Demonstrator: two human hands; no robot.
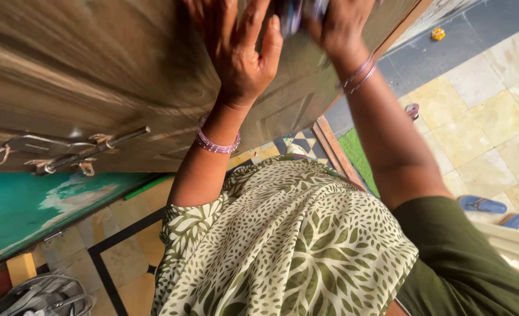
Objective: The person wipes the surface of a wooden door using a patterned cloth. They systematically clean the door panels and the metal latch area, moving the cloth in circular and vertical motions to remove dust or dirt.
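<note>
Head view, looking steeply down along the body. Pressing flat against the brown wooden door [95, 70] with the left hand [239, 52], fingers spread and released, palm on the panel, gripping nothing. Wearing a stack of pink bangles [215, 143] on that wrist. Reaching up beside it with the right hand [338, 26], fingers curled around a small dark, blurred object [297, 11] at the very top edge of the frame; too smeared to tell what kind of thing it is, and only partly in view. Holding that object right against the door's upper part, just beside the left hand's fingertips. Carrying thin pink bangles [359, 73] on the right wrist too.

Showing a metal sliding bolt latch [78, 153] lower on the door, well apart from both hands, its bar lying level. Draping across the chest, a cream cloth with a green leaf print [283, 240], over a dark green sleeve [464, 257]. Lying beyond the door's edge, a strip of green mat [359, 158] and a floor of yellowish stone tiles [482, 111]. Resting on those tiles near the right elbow, blue sandals [485, 205]. Standing under the door on the left, a teal painted surface [31, 205] with worn patches.
</note>
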